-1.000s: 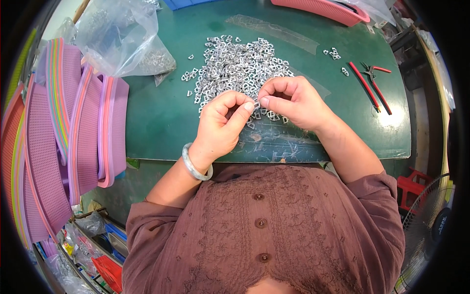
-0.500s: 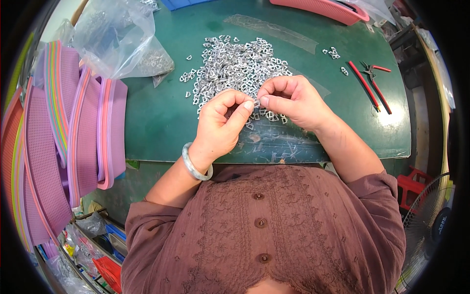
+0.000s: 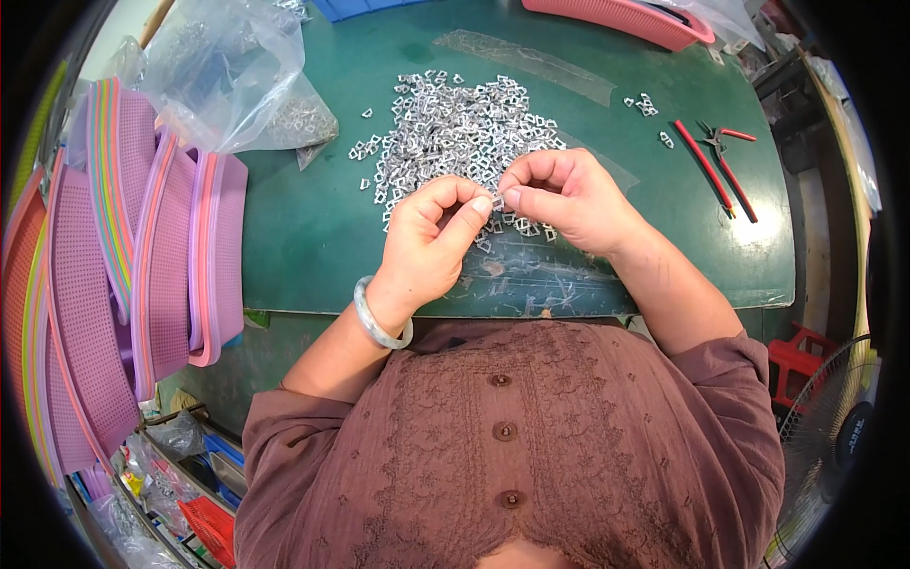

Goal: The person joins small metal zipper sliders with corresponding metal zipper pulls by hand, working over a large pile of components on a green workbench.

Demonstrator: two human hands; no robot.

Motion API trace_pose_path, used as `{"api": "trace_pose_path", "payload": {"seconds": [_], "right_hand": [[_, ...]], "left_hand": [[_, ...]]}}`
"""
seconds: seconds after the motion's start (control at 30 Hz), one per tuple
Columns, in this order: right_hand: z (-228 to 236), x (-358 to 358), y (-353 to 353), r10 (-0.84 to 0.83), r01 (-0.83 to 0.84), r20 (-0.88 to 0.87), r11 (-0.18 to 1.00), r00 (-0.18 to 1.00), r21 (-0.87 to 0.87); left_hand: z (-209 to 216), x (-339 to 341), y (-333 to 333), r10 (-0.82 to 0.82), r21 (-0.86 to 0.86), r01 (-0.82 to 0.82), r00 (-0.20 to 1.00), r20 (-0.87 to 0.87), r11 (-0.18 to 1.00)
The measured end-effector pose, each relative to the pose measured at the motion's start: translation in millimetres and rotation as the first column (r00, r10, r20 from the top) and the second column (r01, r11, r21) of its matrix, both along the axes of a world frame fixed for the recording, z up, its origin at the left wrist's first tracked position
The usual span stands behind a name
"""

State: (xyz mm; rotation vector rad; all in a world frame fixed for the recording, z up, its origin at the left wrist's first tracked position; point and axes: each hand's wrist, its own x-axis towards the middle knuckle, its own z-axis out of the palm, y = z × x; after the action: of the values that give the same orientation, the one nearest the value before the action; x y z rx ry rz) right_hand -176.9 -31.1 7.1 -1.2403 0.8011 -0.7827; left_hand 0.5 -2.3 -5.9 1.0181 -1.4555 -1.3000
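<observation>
Heap of metal links (image 3: 455, 123): sitting loose and big, so we're guessing plenty's left
Small cluster (image 3: 647, 107): lying right of the heap; maybe done ones, we're not sure
Link (image 3: 497, 202): hovering over the heap's near edge, between both hands; too tiny, we're not making out its long axis or pointing
Left hand (image 3: 427, 228): pinching the link
Right hand (image 3: 578, 204): pinching its right side, we're reckoning

I spot pale, unreadable lettering (image 3: 856, 434) on the dark fan hub (image 3: 847, 457), past the green table's (image 3: 313, 237) near right corner.
</observation>
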Motion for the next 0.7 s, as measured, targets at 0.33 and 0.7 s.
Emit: {"api": "trace_pose_path", "payload": {"seconds": [0.33, 0.7], "right_hand": [[-0.4, 0.4, -0.4, 0.015, -0.015, 0.013, 1.0, 1.0, 0.01], [0.0, 0.6, 1.0, -0.002, 0.002, -0.008, 1.0, 1.0, -0.012]], "left_hand": [[3.8, 0.9, 0.9, -0.018, 0.117, 0.029, 0.996, -0.09, 0.993], [4.7, 0.8, 2.3, -0.01, 0.115, 0.02, 0.996, -0.089, 0.993]]}}
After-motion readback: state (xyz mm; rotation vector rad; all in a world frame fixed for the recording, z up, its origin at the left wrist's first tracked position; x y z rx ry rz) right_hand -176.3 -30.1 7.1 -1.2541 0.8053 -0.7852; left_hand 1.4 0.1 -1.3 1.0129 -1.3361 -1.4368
